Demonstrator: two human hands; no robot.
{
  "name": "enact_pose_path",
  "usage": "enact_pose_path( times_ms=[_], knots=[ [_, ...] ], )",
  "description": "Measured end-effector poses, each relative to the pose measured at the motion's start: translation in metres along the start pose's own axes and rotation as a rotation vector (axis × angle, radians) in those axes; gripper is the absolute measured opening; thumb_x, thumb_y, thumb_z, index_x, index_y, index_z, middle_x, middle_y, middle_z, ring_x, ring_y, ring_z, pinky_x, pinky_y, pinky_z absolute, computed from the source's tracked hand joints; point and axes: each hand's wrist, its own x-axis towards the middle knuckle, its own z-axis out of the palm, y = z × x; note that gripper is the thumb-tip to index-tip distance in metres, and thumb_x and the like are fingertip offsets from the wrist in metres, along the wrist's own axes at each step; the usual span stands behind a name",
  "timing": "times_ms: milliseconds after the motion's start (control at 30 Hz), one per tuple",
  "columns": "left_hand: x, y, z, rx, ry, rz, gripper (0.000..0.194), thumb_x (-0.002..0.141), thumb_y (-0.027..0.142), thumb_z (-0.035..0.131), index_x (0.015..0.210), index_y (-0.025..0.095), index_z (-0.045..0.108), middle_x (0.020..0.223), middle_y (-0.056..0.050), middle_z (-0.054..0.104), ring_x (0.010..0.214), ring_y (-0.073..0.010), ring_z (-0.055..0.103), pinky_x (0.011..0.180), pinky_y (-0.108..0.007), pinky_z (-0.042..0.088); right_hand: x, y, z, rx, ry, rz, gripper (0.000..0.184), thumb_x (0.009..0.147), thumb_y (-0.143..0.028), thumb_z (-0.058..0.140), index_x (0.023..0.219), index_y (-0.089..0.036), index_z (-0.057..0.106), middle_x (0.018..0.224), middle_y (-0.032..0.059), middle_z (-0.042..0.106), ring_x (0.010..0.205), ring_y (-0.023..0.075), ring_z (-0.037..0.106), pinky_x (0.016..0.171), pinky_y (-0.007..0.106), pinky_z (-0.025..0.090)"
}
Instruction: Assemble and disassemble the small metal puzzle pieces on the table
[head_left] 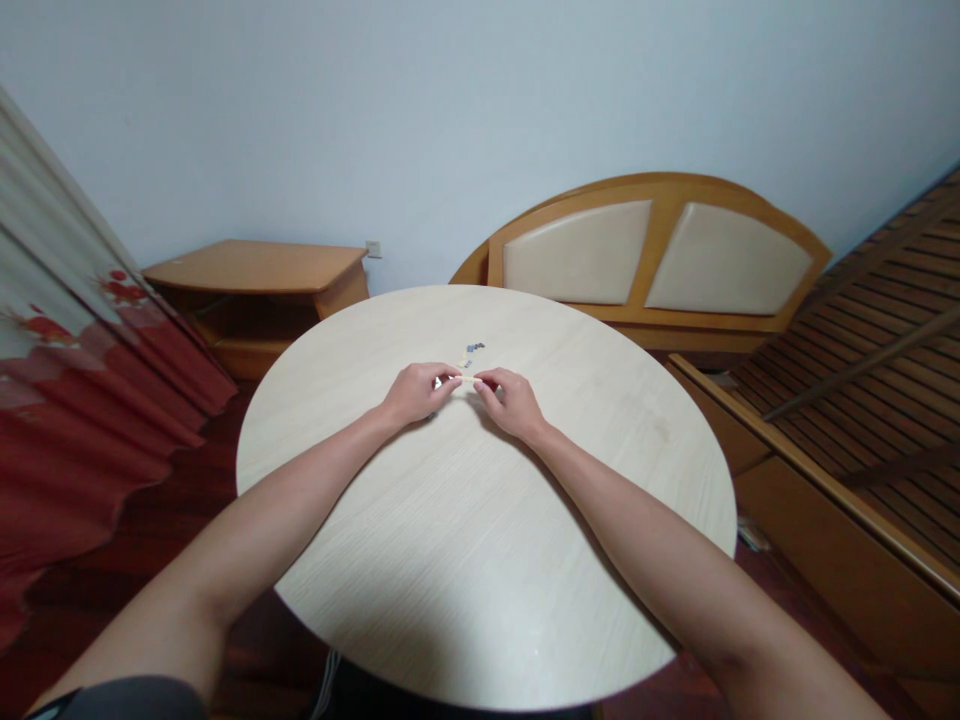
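Observation:
Between my two hands is a small, thin, pale yellow strip (468,379), held level just over the round table (480,560). My left hand (421,391) pinches its left end between thumb and fingers. The right end is pinched by my right hand (511,402). Just beyond the fingertips lie several tiny grey and dark pieces (475,348), with a bit of yellow among them; they are too small to name. Something small and dark shows partly under the edge of my left hand.
A wooden cabinet (262,268) stands behind the table on the left, beside a red and white curtain (112,420). A padded wooden headboard (660,250) leans at the wall. On the right are a wooden bed rail (810,490) and slatted panel (885,370).

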Motion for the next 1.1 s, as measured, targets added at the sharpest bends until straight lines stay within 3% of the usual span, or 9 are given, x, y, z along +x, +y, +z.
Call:
enact_pose_path(
  times_ms=[600,900,1100],
  knots=[
    [-0.0007,0.003,0.0027,-0.051,-0.019,0.08,0.022,0.097,0.034,0.062,0.101,0.019,0.078,0.091,-0.005,0.079,0.072,-0.0144,0.067,0.072,-0.026,0.05,0.0002,-0.0008,-0.0006,-0.007,-0.025,-0.033,0.019,0.098,-0.028,0.059,0.101,-0.02,0.076,0.093,0.0075,0.072,0.081,0.0188,0.065,0.079,0.033,0.05],
    [-0.0019,0.0037,0.0031,-0.017,-0.081,0.078,0.026,0.098,0.037,0.061,0.094,0.019,0.079,0.083,-0.004,0.078,0.069,-0.0145,0.066,0.068,-0.025,0.047,-0.0013,-0.0048,0.0005,0.028,-0.057,-0.083,0.021,0.099,-0.031,0.059,0.099,-0.022,0.077,0.098,0.0081,0.07,0.089,0.02,0.066,0.081,0.033,0.052],
    [-0.0019,0.0042,0.0031,0.002,-0.061,0.074,0.026,0.097,0.039,0.062,0.096,0.019,0.079,0.085,-0.005,0.078,0.071,-0.0154,0.067,0.069,-0.026,0.048,-0.0004,-0.0067,-0.0008,0.032,-0.063,-0.073,0.019,0.099,-0.031,0.059,0.096,-0.02,0.075,0.095,0.0084,0.071,0.088,0.0205,0.065,0.08,0.033,0.051]
  ],
)
